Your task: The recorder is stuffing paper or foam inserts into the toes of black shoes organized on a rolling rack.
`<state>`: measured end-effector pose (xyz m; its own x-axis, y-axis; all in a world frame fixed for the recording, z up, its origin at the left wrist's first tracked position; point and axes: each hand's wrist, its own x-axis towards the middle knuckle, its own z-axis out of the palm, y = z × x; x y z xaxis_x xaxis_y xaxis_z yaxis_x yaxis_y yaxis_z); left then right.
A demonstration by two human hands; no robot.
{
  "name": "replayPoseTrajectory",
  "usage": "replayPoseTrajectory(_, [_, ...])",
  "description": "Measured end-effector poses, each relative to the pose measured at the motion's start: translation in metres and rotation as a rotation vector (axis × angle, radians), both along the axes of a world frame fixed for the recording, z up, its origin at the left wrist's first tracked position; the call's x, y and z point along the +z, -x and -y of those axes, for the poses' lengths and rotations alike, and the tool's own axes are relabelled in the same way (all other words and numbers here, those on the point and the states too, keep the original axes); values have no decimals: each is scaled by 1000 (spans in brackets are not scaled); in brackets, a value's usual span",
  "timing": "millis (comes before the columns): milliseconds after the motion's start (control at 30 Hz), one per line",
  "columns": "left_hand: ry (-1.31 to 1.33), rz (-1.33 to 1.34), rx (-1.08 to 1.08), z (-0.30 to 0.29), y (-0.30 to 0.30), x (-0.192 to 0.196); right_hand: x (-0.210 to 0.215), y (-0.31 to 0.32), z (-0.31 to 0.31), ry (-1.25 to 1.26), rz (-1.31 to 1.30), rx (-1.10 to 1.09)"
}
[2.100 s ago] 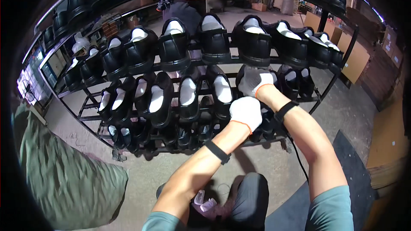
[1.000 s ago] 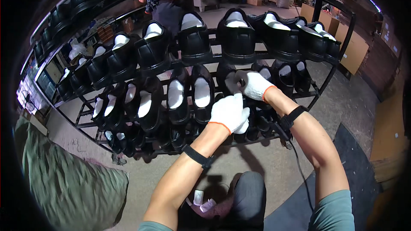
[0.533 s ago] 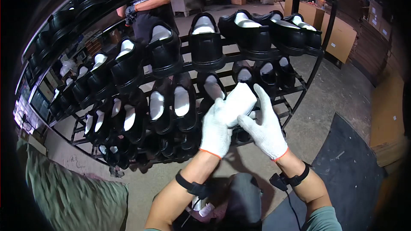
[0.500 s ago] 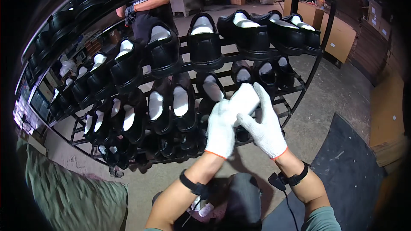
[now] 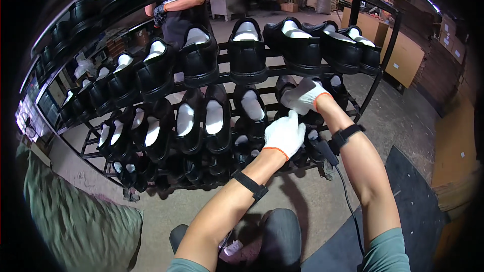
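Black shoes with white insoles line a dark metal rack. My right hand (image 5: pixel 302 97), in a white knit glove with an orange cuff, reaches to a black shoe (image 5: pixel 286 83) on the rack's middle tier. Its fingers are bent downward at the shoe, and their tips are partly hidden. Just below and nearer, my gloved left hand (image 5: pixel 284 135) is closed beside the same shoe, close to the right fingertips. Whatever either hand grips is covered by the gloves. To the left stands another shoe (image 5: pixel 251 107) with its white insole in view.
A tier of shoes (image 5: pixel 247 55) runs above my hands, with a rack post (image 5: pixel 385 53) at the right. Behind the rack stands another person (image 5: pixel 181 7). Cardboard sheets (image 5: pixel 403 53) lean at the right; green cloth (image 5: pixel 75 211) hangs at lower left.
Both hands have parted from the white piece held between them, which I cannot see now. My right hand moved up and forward to the shoe; the left shifted right and slightly lower.
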<state>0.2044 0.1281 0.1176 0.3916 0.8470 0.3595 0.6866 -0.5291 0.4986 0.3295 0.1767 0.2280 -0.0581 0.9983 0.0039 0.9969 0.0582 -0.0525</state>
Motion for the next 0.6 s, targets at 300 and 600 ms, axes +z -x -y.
replayPoseTrajectory(300, [-187,-27,58,-15,-1,-18,-43,30,-34,-314,-207,-127])
replayPoseTrajectory(600, [-213,-30,88,-20,3,-18,-14,-12,-27,115,-163,287])
